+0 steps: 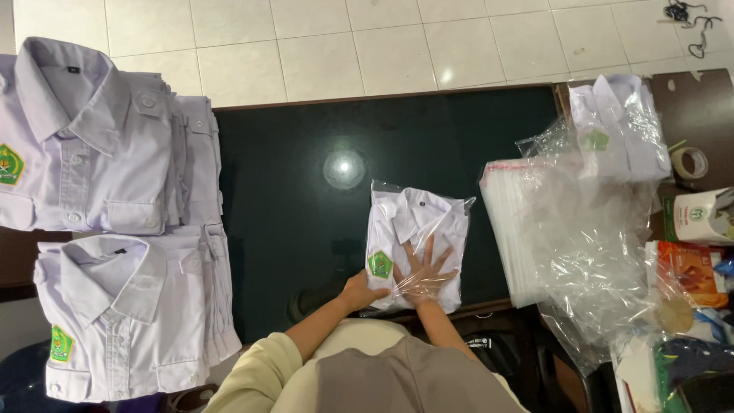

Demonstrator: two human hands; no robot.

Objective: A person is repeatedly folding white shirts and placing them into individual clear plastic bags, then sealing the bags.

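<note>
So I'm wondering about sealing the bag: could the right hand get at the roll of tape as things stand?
Probably not easily. The right hand lies flat on the bagged shirt, and the roll of tape sits far off to the right, past the stack of plastic bags and loose wrap.

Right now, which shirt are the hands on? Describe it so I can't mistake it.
On the dark table, near its front edge, lies one folded white shirt inside a clear bag. The right hand presses flat on it; the left hand grips its corner. The stacked shirts on the left are unbagged.

garment packing room, folded shirt stacks (115, 222), plastic bags (527, 229)
</note>
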